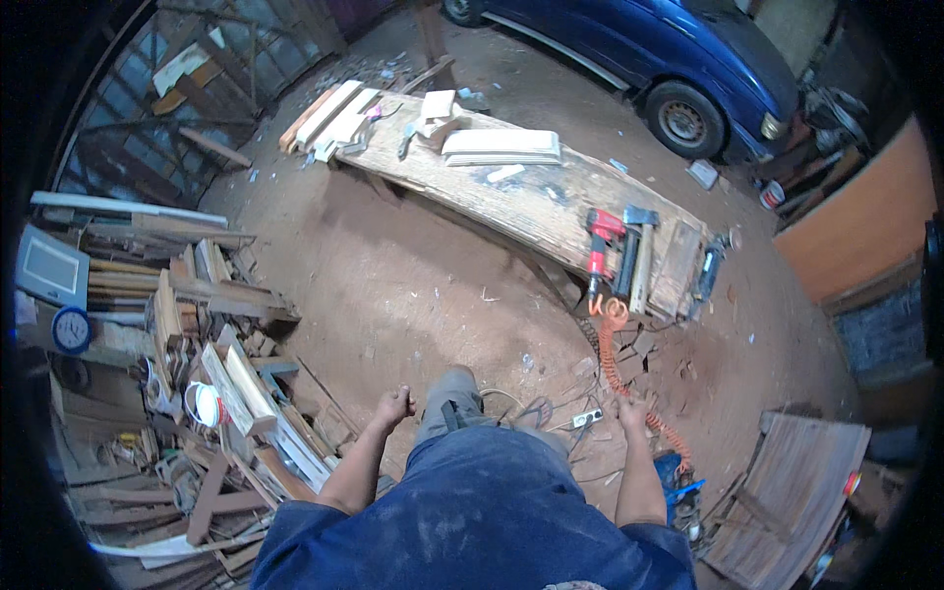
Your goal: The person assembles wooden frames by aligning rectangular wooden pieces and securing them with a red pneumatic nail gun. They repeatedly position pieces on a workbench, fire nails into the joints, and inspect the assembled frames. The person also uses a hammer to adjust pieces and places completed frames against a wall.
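My left hand [395, 406] hangs beside my left leg, its fingers curled with nothing visible in them. My right hand [631, 411] overlaps an orange coiled air hose [608, 359]; whether the fingers grip the hose is not plain. Up from there the hose runs to a red and black nail gun [599, 246] lying at the right end of a long wooden workbench [492, 202]. Next to the nail gun lie a hammer-like tool with a wide metal head [640, 216] and a dark tool [707, 270]. A white power strip [587, 418] is on the floor left of my right hand.
White-faced boards [501, 147] and wood pieces [329, 113] lie on the bench. Timber offcuts [221, 285] pile up at left, with a white bucket [205, 404] among them. Cables [531, 403] cross the floor by my legs. A blue vehicle [649, 49] stands beyond; a wooden panel [787, 492] is at right.
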A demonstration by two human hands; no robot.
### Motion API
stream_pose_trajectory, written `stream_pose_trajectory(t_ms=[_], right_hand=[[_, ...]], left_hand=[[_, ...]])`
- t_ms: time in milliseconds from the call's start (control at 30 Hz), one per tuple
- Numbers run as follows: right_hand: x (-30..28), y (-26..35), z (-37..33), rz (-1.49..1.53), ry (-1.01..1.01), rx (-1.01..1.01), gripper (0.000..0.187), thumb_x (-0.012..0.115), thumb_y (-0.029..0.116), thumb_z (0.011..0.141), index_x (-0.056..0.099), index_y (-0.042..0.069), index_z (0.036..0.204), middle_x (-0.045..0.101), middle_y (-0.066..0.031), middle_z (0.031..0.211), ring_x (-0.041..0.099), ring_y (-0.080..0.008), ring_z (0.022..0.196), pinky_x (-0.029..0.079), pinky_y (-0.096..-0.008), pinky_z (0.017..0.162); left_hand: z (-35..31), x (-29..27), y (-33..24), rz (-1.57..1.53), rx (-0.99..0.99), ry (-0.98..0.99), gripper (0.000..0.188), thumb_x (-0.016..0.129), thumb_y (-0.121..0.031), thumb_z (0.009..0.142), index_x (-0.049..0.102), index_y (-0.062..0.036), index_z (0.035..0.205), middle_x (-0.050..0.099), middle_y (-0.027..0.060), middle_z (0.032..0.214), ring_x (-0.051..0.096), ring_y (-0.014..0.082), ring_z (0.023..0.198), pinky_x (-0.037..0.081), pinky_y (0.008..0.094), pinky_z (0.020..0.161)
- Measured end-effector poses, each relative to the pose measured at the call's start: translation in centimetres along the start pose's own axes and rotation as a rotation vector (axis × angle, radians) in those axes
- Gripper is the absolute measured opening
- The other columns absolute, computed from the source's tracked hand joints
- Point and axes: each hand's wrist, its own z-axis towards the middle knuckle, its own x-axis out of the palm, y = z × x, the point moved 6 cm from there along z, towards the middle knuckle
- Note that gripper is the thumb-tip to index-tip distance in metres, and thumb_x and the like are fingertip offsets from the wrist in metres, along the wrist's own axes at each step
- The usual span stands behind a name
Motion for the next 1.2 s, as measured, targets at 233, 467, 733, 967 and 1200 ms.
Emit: stream_pose_trajectory(t_ms=[233, 467, 733, 967, 1200], right_hand=[[4.8, 18.1, 8.9, -0.148, -0.022, -0.159, 0.033, 0.075, 0.034, 0.091, 0.077, 0.001, 0.090, 0.072, -0.0089, 0.073, 0.067, -0.0177, 0.063, 0.053, -0.0347, 0.063], [20.5, 24.5, 10.0, -0.192, 0.213, -0.096, 0.029, 0.070, 0.024, 0.094, 0.076, -0.002, 0.105, 0.075, -0.0110, 0.089, 0.070, -0.0181, 0.072, 0.056, -0.0344, 0.066], [28.8, 47.7, 16.4, -0.354, 0.313, -0.463, 0.039, 0.074, 0.031, 0.087, 0.073, 0.000, 0.112, 0.074, -0.0223, 0.099, 0.073, -0.0334, 0.095, 0.056, -0.0433, 0.084], [35.9, 62.1, 30.1, -0.638, 0.288, -0.658, 0.047, 0.066, 0.011, 0.088, 0.059, 0.006, 0.135, 0.061, -0.0260, 0.131, 0.061, -0.0406, 0.120, 0.052, -0.0479, 0.097], [40.6, 64.0, 36.0, -0.952, 0.343, -1.033, 0.041, 0.058, -0.001, 0.085, 0.059, 0.001, 0.126, 0.057, -0.0260, 0.125, 0.054, -0.0429, 0.122, 0.046, -0.0507, 0.102]], left_hand=[[2.1, -1.5, -1.0, 0.488, -0.300, 0.023, 0.044, 0.060, -0.040, 0.099, 0.070, 0.0034, 0.102, 0.072, 0.0099, 0.077, 0.067, 0.0207, 0.069, 0.054, 0.0394, 0.065], [14.5, -13.2, -2.4, 0.178, -0.382, -0.011, 0.055, 0.044, -0.056, 0.105, 0.065, -0.0070, 0.093, 0.067, 0.0074, 0.071, 0.064, 0.0195, 0.063, 0.051, 0.0365, 0.063], [28.1, -26.6, -22.8, -0.141, -0.084, -0.231, 0.040, 0.046, -0.045, 0.108, 0.063, -0.0087, 0.112, 0.066, 0.0034, 0.088, 0.062, 0.0134, 0.068, 0.049, 0.0299, 0.060], [28.8, -27.3, -29.8, -0.198, -0.015, -0.347, 0.035, 0.054, -0.039, 0.107, 0.062, -0.0064, 0.113, 0.067, 0.0051, 0.087, 0.062, 0.0126, 0.066, 0.049, 0.0265, 0.058], [19.1, -18.8, -22.6, -0.248, -0.389, -0.328, 0.032, 0.059, -0.037, 0.105, 0.064, -0.0055, 0.109, 0.068, 0.0065, 0.088, 0.065, 0.0165, 0.073, 0.051, 0.0292, 0.062]])
